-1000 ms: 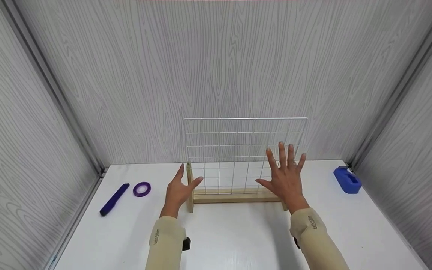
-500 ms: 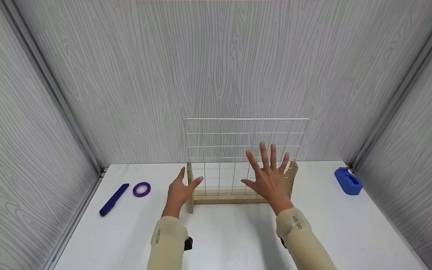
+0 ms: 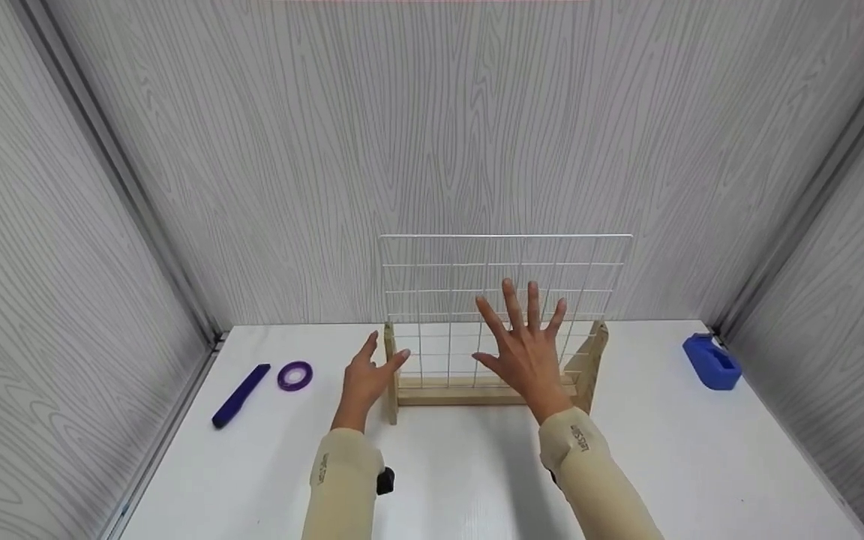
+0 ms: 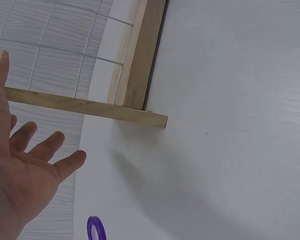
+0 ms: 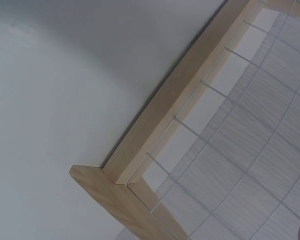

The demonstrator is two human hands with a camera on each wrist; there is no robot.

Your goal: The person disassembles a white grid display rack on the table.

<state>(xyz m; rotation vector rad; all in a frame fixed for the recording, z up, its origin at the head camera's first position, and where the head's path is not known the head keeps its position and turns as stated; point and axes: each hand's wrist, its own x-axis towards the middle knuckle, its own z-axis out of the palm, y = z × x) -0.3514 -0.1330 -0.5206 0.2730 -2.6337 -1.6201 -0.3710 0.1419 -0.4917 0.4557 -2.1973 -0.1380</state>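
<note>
While L hand (image 3: 363,380) hovers open by rack (image 3: 492,390) post, R hand (image 3: 526,352) spread flat before grid (image 3: 507,300); both grips empty.

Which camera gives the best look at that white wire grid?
The head view: the whole wire grid stands upright in its wooden base. The left wrist view catches only one corner, the right wrist view only a few lower squares.
</note>
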